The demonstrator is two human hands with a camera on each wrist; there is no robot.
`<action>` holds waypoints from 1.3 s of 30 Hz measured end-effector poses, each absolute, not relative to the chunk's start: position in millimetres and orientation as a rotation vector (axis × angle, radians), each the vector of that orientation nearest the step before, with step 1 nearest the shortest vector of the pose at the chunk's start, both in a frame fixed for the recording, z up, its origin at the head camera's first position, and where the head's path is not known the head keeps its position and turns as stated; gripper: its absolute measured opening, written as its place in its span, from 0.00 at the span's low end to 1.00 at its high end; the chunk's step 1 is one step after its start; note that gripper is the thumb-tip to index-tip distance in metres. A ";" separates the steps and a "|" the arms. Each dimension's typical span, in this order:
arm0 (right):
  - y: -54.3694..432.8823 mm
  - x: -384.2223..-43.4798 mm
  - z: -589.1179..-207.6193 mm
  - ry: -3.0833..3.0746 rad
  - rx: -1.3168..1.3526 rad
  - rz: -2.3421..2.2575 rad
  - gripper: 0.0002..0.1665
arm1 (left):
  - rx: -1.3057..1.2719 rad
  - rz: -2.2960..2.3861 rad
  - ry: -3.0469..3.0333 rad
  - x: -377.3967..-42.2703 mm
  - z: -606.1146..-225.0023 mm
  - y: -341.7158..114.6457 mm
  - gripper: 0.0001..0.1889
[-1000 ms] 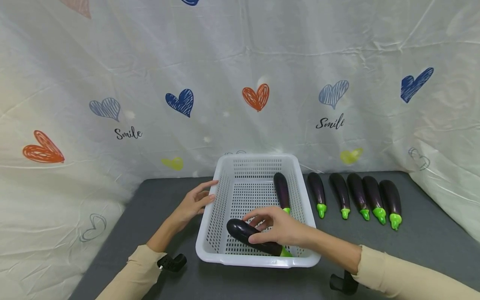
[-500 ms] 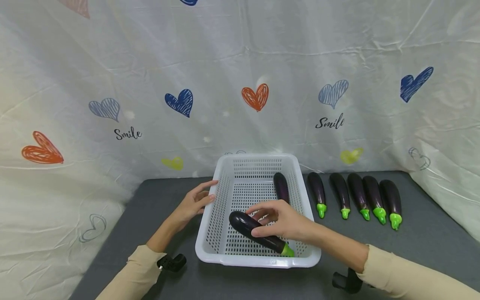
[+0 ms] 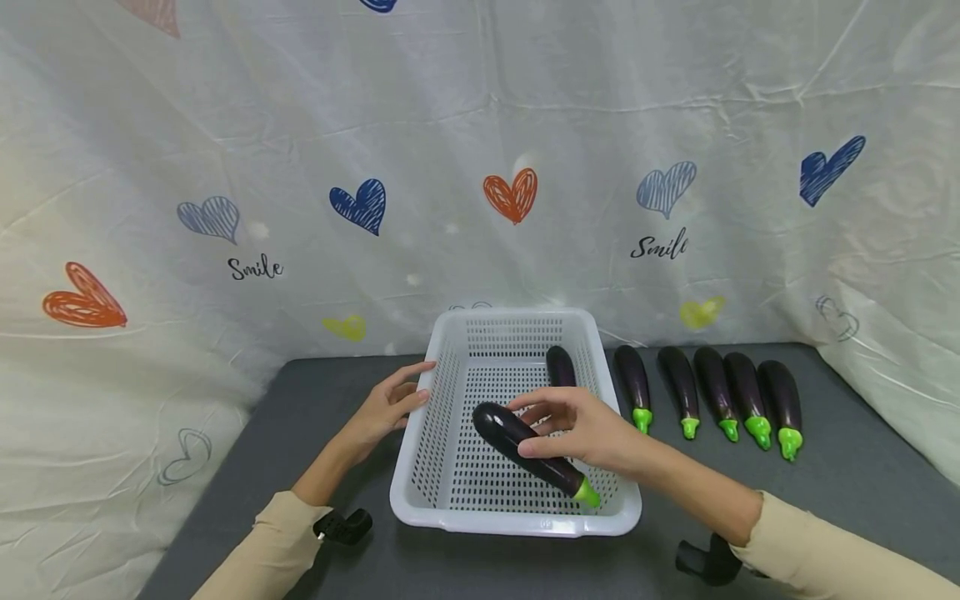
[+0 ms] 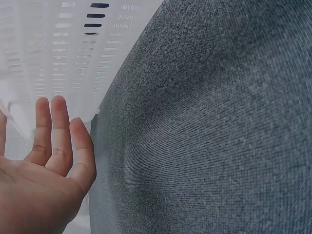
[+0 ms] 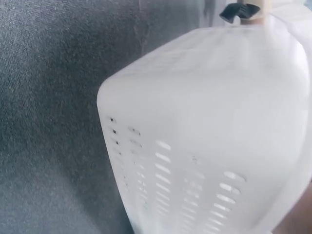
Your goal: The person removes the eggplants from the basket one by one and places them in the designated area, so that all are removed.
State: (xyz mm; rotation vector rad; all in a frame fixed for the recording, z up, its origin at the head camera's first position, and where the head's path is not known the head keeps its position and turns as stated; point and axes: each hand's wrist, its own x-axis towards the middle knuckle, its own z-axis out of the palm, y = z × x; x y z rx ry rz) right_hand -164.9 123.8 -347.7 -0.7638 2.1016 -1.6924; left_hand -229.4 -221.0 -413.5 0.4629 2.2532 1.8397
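Note:
Over the white perforated basket [image 3: 517, 524], my right hand [image 3: 581, 429] pinches a dark purple eggplant [image 3: 498, 427] between thumb and fingers. Its green stem end slants down to the lower right. A second eggplant [image 3: 560, 367] lies in the basket by the right wall, its lower part hidden behind the right hand. My left hand [image 3: 386, 412] touches the basket's left rim with its fingers extended; the left wrist view shows those fingers [image 4: 59, 129] beside the slotted wall. In the right wrist view the basket's outer corner [image 5: 195, 112] fills much of the picture, and the held eggplant is out of sight.
Several eggplants [image 3: 714, 392] lie in a row on the dark grey table [image 3: 337, 475], right of the basket, stems toward me. A white cloth backdrop [image 3: 442, 108] with printed hearts hangs behind the table's far edge.
My right hand has lifted the eggplant from low in the basket, moving it up and a little to the right. My left hand stays at the rim.

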 end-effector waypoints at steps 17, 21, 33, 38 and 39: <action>149.5 -169.6 -335.5 2.170 -0.768 -1.736 0.29 | 0.478 1.842 2.236 -227.6 -413.7 -221.4 0.29; 155.8 -169.9 -331.6 2.140 -0.759 -1.797 0.30 | 0.470 1.845 2.236 -228.0 -413.7 -221.0 0.29; 175.1 -174.1 -309.0 2.180 -0.755 -1.832 0.30 | 0.463 1.842 2.242 -227.6 -412.2 -220.2 0.29; 183.0 -175.2 -309.1 2.209 -0.774 -1.802 0.30 | 0.467 1.839 2.245 -228.0 -412.7 -220.2 0.29; 184.6 -175.3 -309.6 2.211 -0.771 -1.802 0.30 | 0.466 1.840 2.244 -228.2 -413.0 -220.2 0.29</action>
